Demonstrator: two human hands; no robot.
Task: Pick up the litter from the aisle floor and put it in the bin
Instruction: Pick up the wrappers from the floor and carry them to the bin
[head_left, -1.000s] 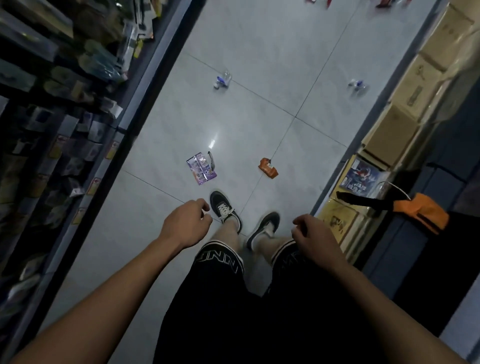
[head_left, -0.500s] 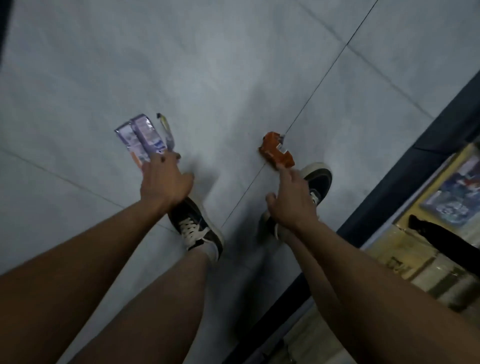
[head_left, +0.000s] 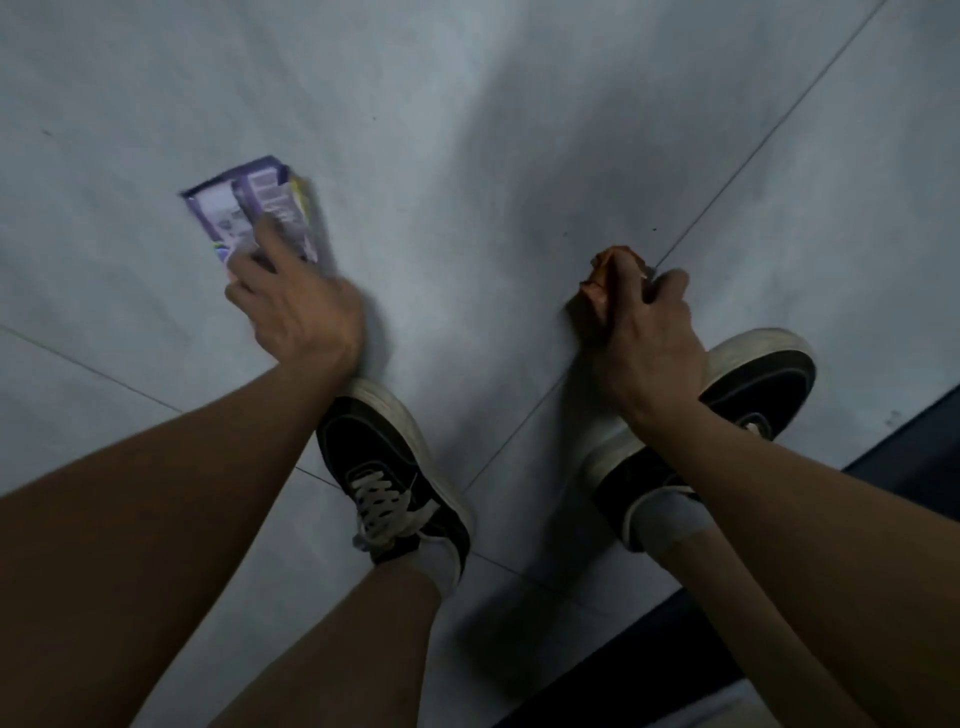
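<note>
Aisle floor (head_left: 467, 130): pale grey tiles, dark grout lines, dim light. A dark strip, probably a shelf base (head_left: 893, 457), runs along the lower right edge. No bin in view.

Person bent low, both arms reaching down past black sneakers with white soles: left shoe (head_left: 395, 467), right shoe (head_left: 727, 410).

Left hand (head_left: 296, 306): fingers curled onto the near end of the purple wrapper (head_left: 244, 202), grip clenched on it. Wrapper blurred; whether it is off the tile yet, cannot tell.

Right hand (head_left: 649, 338): grip closed round the orange wrapper (head_left: 605, 265), a small crumpled piece lying near a grout line, just ahead of the right shoe. Only its far end shows past the fingers.

Step in hand, by my reading: the pick-up of two pieces at once, early in the task. Next move calls for lifting both clear without letting the flat purple piece slip, standing up, then finding the bin, which must lie outside this view.
</note>
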